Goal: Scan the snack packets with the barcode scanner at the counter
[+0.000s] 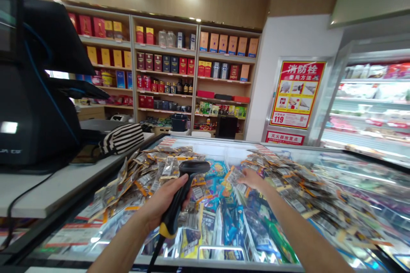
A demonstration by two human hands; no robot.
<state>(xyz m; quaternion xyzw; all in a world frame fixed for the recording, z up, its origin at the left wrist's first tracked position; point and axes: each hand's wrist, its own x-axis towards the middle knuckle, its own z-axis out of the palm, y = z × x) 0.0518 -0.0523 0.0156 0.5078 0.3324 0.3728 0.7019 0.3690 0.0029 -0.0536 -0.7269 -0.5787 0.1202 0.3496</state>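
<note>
My left hand (169,198) is wrapped round the handle of a black barcode scanner (194,166) with a yellow collar at its base and a cable hanging down. Its head points right. My right hand (251,178) pinches a small snack packet (233,175) with orange edging, over the freezer's glass top. To the left and behind the scanner lies a heap of similar packets (144,175). Another, larger heap of packets (307,196) spreads to the right of my right arm. Between the heaps, colourful frozen-food bags (229,222) show through the glass.
At left, a black checkout terminal (41,85) stands on a white counter (35,192), beside a black-and-white striped pouch (123,138). Shelves of boxed bottles (165,64) line the back wall. A red poster (297,94) and a lit display fridge (374,102) are at right.
</note>
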